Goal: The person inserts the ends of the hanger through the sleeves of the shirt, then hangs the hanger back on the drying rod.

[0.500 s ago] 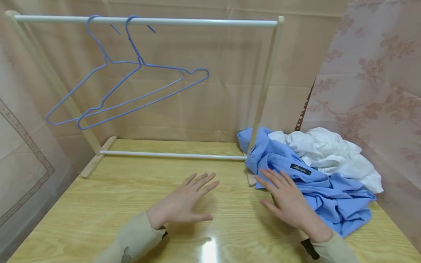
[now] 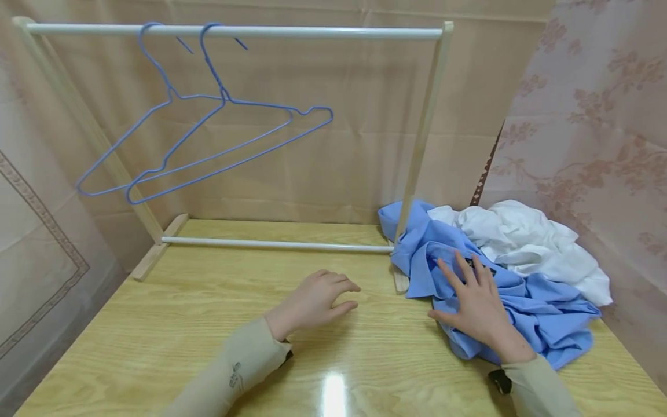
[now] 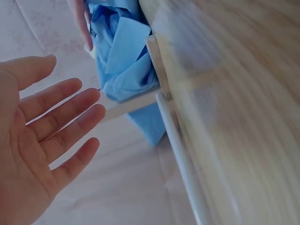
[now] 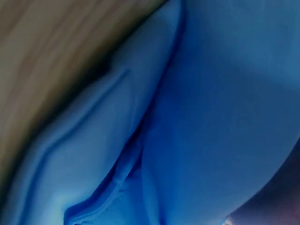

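Note:
A crumpled blue shirt [image 2: 552, 313] lies at the right of the table, its collar and dark label partly covered by my right hand [image 2: 479, 307]. That hand is spread over the shirt with straight fingers; whether it touches the cloth I cannot tell. Blue folds [image 4: 225, 112] fill the right wrist view. My left hand [image 2: 318, 301] is over the middle of the table, holding nothing, its fingers relaxed. In the left wrist view the palm [image 3: 23, 154] faces the camera, fingers apart, with the shirt [image 3: 126, 61] beyond it.
Behind the blue shirt is a heap of white cloth [image 2: 526, 231]. A small rack with a white top bar [image 2: 333, 33] stands at the back, two blue wire hangers [image 2: 229, 165] on it. The shirt lies against the rack's right post [image 2: 422, 139]. Curtains hang behind.
My right hand has moved right, further over the blue shirt. My left hand has shifted slightly right, its fingers bending a little. The view has moved slightly.

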The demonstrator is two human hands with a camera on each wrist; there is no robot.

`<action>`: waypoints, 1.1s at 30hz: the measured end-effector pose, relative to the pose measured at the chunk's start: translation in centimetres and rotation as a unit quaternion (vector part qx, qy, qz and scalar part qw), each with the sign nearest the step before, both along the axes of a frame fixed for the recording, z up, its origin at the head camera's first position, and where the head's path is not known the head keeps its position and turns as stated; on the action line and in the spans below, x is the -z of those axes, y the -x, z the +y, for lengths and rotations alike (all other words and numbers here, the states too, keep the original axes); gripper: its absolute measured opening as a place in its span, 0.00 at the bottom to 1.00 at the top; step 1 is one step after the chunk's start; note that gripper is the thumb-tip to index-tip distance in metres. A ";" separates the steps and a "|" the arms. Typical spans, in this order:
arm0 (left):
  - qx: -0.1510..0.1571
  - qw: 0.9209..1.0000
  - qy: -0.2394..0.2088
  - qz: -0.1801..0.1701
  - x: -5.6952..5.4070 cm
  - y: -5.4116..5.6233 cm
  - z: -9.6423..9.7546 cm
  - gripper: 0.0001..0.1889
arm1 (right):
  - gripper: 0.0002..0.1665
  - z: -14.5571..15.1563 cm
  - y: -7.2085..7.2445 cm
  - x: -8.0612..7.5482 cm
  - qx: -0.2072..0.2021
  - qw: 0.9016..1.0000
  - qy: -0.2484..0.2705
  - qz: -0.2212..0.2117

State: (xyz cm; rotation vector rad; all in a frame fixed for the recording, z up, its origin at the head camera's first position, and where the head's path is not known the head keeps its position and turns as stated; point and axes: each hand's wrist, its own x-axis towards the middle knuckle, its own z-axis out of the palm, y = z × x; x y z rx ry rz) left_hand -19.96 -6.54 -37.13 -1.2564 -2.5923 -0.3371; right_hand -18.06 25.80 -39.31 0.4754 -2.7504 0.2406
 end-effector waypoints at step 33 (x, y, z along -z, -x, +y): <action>0.045 0.996 -0.002 -0.077 2.1 2.8 9.9 0.39 | 0.19 0.0 0.3 -0.5 0.081 0.995 -0.033 -0.049</action>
